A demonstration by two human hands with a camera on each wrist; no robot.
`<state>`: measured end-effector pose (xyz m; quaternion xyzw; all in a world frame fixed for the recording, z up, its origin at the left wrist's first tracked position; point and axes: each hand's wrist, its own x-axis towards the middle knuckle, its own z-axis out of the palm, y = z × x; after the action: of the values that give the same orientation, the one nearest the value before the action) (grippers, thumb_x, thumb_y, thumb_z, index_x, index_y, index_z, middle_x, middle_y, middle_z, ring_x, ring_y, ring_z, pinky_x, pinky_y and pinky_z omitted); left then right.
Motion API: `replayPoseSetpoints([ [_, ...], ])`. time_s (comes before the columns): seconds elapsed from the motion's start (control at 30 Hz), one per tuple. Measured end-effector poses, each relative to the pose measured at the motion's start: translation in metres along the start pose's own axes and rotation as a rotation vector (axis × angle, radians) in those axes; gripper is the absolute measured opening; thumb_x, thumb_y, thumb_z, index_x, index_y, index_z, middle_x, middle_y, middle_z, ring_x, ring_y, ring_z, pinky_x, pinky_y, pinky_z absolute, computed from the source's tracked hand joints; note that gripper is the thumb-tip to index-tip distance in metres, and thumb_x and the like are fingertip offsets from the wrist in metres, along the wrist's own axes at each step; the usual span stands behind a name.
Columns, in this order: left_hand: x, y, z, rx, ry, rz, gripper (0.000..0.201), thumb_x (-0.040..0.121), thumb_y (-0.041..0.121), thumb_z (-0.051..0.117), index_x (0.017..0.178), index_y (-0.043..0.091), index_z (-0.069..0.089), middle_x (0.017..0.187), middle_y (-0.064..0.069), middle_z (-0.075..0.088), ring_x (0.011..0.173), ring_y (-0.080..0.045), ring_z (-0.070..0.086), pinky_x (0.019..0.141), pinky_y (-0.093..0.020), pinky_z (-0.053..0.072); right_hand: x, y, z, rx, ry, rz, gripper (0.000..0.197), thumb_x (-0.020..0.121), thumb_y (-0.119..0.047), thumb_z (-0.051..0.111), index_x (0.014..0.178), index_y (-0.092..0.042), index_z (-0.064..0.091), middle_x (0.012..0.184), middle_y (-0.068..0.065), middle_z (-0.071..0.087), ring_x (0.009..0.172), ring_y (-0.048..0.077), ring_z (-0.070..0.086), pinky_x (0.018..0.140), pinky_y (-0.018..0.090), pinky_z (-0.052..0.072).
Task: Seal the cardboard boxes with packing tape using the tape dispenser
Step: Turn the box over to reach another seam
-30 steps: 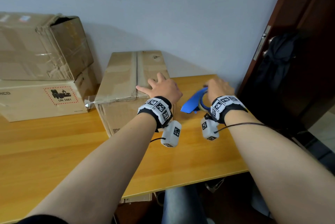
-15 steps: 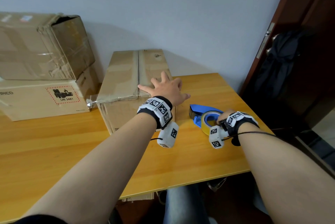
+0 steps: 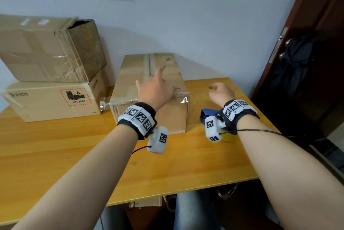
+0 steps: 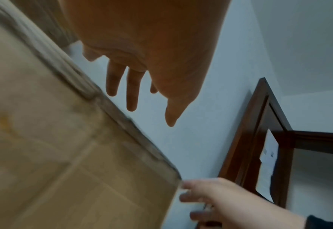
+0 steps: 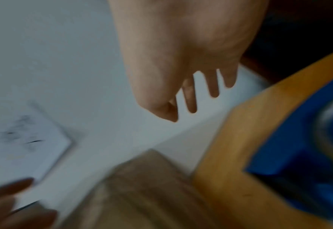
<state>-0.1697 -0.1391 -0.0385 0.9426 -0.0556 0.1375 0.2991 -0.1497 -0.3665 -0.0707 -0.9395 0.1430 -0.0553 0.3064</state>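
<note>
Over the box top: left hand point(image 3: 155, 90) — fingers spread, holding nothing
Right of the box: right hand point(image 3: 220, 93) — raised, fingers loose, empty
Cardboard box point(image 3: 149, 79): on the table point(image 3: 55, 151), just under the left hand
Tape dispenser point(image 3: 207, 114): blue, on the table under the right wrist, beside the box

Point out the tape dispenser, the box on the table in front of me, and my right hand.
tape dispenser point(image 3: 206, 115): head view, on its blue body.
box point(image 3: 134, 80): head view, on its top flap, left of the seam.
right hand point(image 3: 220, 93): head view, on the back of the hand.
</note>
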Motion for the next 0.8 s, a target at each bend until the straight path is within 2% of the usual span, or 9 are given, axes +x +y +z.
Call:
replayPoseSetpoints([
  [0.1, -0.005, -0.035, -0.02, -0.019, 0.058, -0.058, 0.078, 0.087, 0.059, 0.064, 0.151, 0.027, 0.034, 0.131, 0.004, 0.062, 0.126, -0.02, 0.055, 0.12, -0.061, 0.009, -0.016, -0.047, -0.002, 0.138, 0.048, -0.253, 0.031, 0.095, -0.02, 0.054, 0.121, -0.022, 0.071, 0.129, -0.003, 0.067, 0.123, 0.018, 0.059, 0.104, 0.03, 0.044],
  [0.17, -0.01, -0.055, -0.032, -0.011, 0.064, -0.089, 0.072, 0.085, 0.063, 0.065, 0.144, 0.027, 0.045, 0.133, 0.006, 0.062, 0.128, -0.02, 0.054, 0.12, -0.063, 0.008, -0.03, -0.076, 0.0, 0.166, 0.026, -0.387, 0.025, 0.098, -0.025, 0.057, 0.115, -0.021, 0.074, 0.123, -0.007, 0.07, 0.114, 0.009, 0.06, 0.095, 0.021, 0.041],
  [0.27, -0.015, -0.078, -0.043, 0.035, 0.039, -0.121, 0.061, 0.078, 0.071, 0.066, 0.127, 0.034, 0.064, 0.14, 0.006, 0.058, 0.133, -0.022, 0.049, 0.118, -0.066, 0.005, -0.049, -0.108, 0.014, 0.144, -0.07, -0.522, 0.024, 0.097, -0.034, 0.061, 0.109, -0.022, 0.077, 0.122, -0.009, 0.07, 0.115, 0.006, 0.058, 0.093, 0.02, 0.036],
  [0.33, -0.016, -0.091, -0.047, 0.037, -0.002, -0.142, 0.063, 0.066, 0.081, 0.064, 0.113, 0.039, 0.07, 0.145, 0.008, 0.053, 0.134, -0.021, 0.048, 0.117, -0.066, 0.012, -0.052, -0.119, 0.03, 0.07, -0.133, -0.537, 0.03, 0.094, -0.045, 0.064, 0.11, -0.022, 0.077, 0.124, -0.007, 0.07, 0.118, 0.01, 0.06, 0.092, 0.023, 0.038],
  [0.43, -0.015, -0.103, -0.046, -0.048, 0.002, -0.167, 0.075, 0.046, 0.09, 0.057, 0.103, 0.043, 0.071, 0.135, 0.01, 0.061, 0.129, -0.019, 0.052, 0.112, -0.063, 0.03, -0.05, -0.121, 0.051, -0.034, -0.133, -0.515, 0.054, 0.08, -0.066, 0.069, 0.113, -0.025, 0.076, 0.12, -0.006, 0.072, 0.112, 0.015, 0.064, 0.092, 0.029, 0.048],
  [0.57, -0.015, -0.105, -0.043, -0.059, 0.065, -0.172, 0.066, 0.052, 0.088, 0.059, 0.097, 0.042, 0.07, 0.12, 0.01, 0.067, 0.119, -0.018, 0.059, 0.107, -0.062, 0.038, -0.045, -0.119, 0.062, -0.064, -0.055, -0.493, 0.069, 0.064, -0.082, 0.066, 0.11, -0.032, 0.074, 0.118, -0.007, 0.067, 0.119, 0.025, 0.054, 0.096, 0.045, 0.049],
  [0.67, -0.014, -0.102, -0.043, -0.052, 0.071, -0.181, 0.051, 0.061, 0.074, 0.075, 0.099, 0.04, 0.07, 0.123, 0.003, 0.063, 0.117, -0.02, 0.058, 0.104, -0.057, 0.042, -0.043, -0.116, 0.063, -0.053, -0.044, -0.495, 0.062, 0.067, -0.079, 0.07, 0.109, -0.034, 0.073, 0.119, -0.007, 0.064, 0.121, 0.025, 0.047, 0.095, 0.042, 0.045],
  [0.73, -0.012, -0.102, -0.042, -0.038, 0.071, -0.176, 0.05, 0.068, 0.065, 0.08, 0.105, 0.033, 0.071, 0.125, 0.0, 0.061, 0.116, -0.02, 0.057, 0.099, -0.045, 0.047, -0.043, -0.115, 0.064, -0.042, -0.045, -0.5, 0.06, 0.068, -0.078, 0.07, 0.11, -0.035, 0.073, 0.119, -0.008, 0.063, 0.122, 0.024, 0.044, 0.09, 0.037, 0.04],
  [0.8, -0.014, -0.101, -0.04, -0.025, 0.083, -0.146, 0.054, 0.071, 0.061, 0.08, 0.113, 0.028, 0.071, 0.126, -0.001, 0.06, 0.115, -0.02, 0.058, 0.087, -0.032, 0.047, -0.043, -0.112, 0.065, -0.027, -0.047, -0.499, 0.06, 0.068, -0.077, 0.07, 0.11, -0.035, 0.072, 0.12, -0.01, 0.062, 0.122, 0.022, 0.043, 0.086, 0.035, 0.036],
])
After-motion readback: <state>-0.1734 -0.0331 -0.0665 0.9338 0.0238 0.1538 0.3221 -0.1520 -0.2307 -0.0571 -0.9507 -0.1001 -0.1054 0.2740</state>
